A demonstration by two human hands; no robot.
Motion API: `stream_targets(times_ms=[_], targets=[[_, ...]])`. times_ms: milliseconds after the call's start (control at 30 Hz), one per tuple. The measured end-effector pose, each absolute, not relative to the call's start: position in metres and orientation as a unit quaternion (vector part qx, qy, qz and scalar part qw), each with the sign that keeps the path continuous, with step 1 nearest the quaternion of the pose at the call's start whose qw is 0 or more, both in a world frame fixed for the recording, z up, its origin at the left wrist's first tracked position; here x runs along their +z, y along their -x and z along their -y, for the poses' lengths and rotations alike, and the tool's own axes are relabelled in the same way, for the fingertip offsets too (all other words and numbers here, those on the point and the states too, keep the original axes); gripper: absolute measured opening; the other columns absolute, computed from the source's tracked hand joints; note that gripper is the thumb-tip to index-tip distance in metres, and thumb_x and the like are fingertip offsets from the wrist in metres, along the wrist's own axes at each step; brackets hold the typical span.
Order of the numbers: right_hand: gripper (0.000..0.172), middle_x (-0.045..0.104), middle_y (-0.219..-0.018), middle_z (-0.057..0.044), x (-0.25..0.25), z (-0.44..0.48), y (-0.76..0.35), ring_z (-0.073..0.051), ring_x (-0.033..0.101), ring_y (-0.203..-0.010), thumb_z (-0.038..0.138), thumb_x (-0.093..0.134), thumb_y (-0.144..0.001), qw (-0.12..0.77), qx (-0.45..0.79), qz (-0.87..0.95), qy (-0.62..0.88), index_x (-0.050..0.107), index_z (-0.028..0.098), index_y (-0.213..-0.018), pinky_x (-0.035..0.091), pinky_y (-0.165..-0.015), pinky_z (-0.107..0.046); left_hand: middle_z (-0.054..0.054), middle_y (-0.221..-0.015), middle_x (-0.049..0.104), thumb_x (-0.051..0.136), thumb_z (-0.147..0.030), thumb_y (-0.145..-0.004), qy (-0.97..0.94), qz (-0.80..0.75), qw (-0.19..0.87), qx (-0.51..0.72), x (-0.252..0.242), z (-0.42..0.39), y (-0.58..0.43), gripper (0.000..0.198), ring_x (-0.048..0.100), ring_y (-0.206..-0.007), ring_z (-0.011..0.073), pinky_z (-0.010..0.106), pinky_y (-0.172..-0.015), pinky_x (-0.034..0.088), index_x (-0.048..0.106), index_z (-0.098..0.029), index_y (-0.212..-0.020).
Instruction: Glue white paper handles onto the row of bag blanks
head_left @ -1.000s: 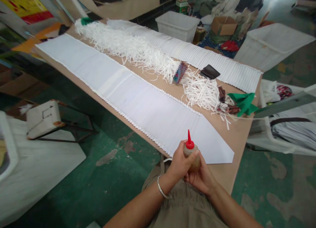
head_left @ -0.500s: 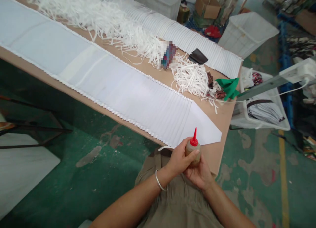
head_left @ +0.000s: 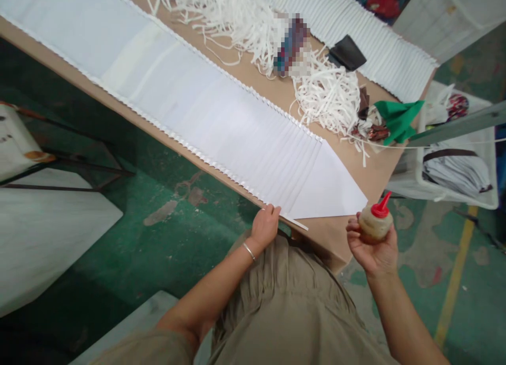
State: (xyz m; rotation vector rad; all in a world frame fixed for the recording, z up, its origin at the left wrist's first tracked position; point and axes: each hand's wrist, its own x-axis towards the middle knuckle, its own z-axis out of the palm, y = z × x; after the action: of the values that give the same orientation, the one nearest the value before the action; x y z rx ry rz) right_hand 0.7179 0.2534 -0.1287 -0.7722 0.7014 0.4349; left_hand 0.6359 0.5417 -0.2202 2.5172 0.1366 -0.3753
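In my right hand is a squeeze bottle with a red pointed nozzle and brownish contents, held tilted just beyond the table's right corner. My left hand is closed at the table's front edge, its fingertips pinching a narrow white strip whose free end sticks out to the right. Beside those fingers lies a long row of overlapping white sheets, fanned into narrow steps near its right end. The last sheet shows a wide, angled face.
White strips are heaped behind the row, near a black piece and a green cloth. Another fanned row runs along the far side. A metal bar and a white bin stand off the right end.
My hands have parted. The left one let go of the bottle and moved left to the strip at the table edge; the right one carried the bottle rightward.
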Motion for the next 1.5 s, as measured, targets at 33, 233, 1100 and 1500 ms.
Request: stream_targets(times_ms=[33,233,1100,1500], targets=[[0.059,0.064,-0.092,-0.008,-0.131,-0.249,-0.721,-0.017,0.061,-0.077,0.059,0.073,-0.071,0.845,0.211,-0.332,0.363,0.066,0.018,-0.113,0.054,-0.055,-0.025,0.017,-0.107,0.06,0.041,-0.015,-0.099,-0.949,-0.046,0.271,-0.156,-0.226,-0.546,-0.638,0.027,0.056,-0.102,0.028,0.041,-0.093,0.046,0.065,-0.012,-0.112],[0.06,0.064,-0.093,-0.009,-0.146,-0.209,-0.745,-0.019,0.062,-0.08,0.062,0.068,-0.074,0.841,0.255,-0.324,0.349,0.066,0.018,-0.114,0.055,-0.057,-0.028,0.01,-0.095,0.062,0.058,-0.021,-0.093,-0.898,-0.124,0.394,-0.149,-0.226,-0.543,-0.633,0.013,0.057,-0.093,0.0215,0.033,-0.085,0.046,0.066,-0.016,-0.084],[0.051,0.072,-0.12,-0.005,-0.184,-0.034,-0.807,-0.023,0.071,-0.098,0.048,0.079,-0.077,0.832,0.217,-0.305,0.41,0.069,0.029,-0.123,0.061,-0.066,-0.031,0.013,-0.153,0.049,0.047,-0.028,-0.101,-0.984,-0.017,0.156,0.085,-0.268,-0.377,-0.737,0.043,0.038,-0.148,0.0271,0.047,-0.119,0.038,0.053,-0.017,-0.143],[0.066,0.068,-0.123,-0.001,-0.158,-0.162,-0.888,-0.019,0.069,-0.101,0.031,0.085,-0.071,0.786,0.178,-0.074,0.588,0.061,0.036,-0.133,0.059,-0.076,-0.031,0.001,-0.169,0.019,0.041,-0.045,-0.104,-0.994,0.036,0.088,0.047,-0.293,-0.378,-0.716,0.059,0.015,-0.157,0.0237,0.052,-0.128,0.011,0.034,-0.027,-0.159]])
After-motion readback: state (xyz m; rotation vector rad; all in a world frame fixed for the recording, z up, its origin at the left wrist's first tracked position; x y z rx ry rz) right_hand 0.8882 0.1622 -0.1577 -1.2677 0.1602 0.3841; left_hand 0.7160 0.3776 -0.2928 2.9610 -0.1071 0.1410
